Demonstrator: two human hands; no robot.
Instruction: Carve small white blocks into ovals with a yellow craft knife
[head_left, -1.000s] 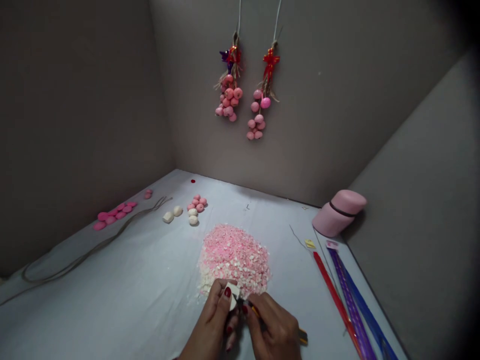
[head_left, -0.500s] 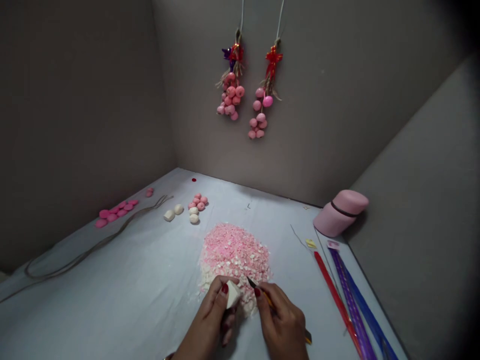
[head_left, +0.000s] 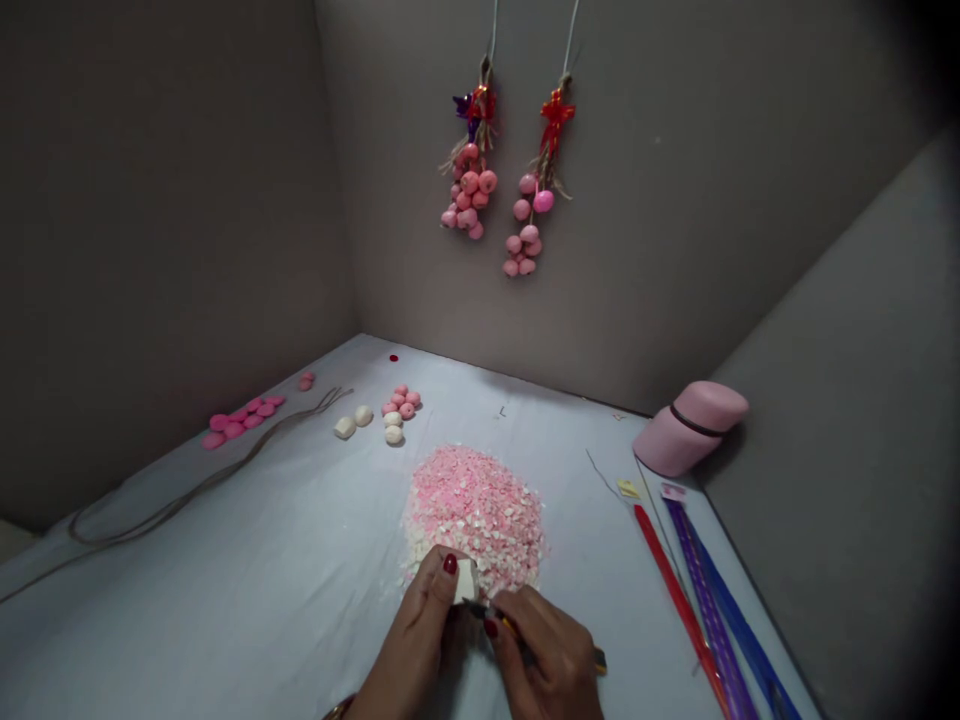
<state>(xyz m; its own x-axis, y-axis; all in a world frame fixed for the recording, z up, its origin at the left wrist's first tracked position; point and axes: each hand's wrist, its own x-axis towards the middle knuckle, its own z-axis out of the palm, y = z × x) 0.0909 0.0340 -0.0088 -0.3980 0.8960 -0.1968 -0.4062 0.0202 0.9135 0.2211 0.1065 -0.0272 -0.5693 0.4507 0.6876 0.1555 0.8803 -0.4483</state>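
Observation:
My left hand [head_left: 427,620] is closed around a small white block [head_left: 466,581] with flat cut faces, possibly soap. The fingers of my right hand [head_left: 541,650] are wrapped round a craft knife [head_left: 600,660] with a yellow and black handle. Its dark blade lies against the block's lower right edge. Under and beyond both hands spreads a heap of pink and white shavings [head_left: 476,510]. Left of the heap sit several small round pink pieces [head_left: 403,402] and a few white carved pieces [head_left: 345,427].
Flat bright pink pieces [head_left: 235,429] and brown twine [head_left: 202,487] lie to the left. A pink lidded bottle [head_left: 686,430] leans at the right wall. Red ribbon [head_left: 675,590], purple ribbon [head_left: 705,600] and blue ribbon [head_left: 739,620] run along the right edge. Two pink bead bunches [head_left: 469,190] hang behind.
My right hand has moved left and down, bringing the blade from above the shavings onto the white block. The block has turned slightly in my left hand. The view has shifted a little.

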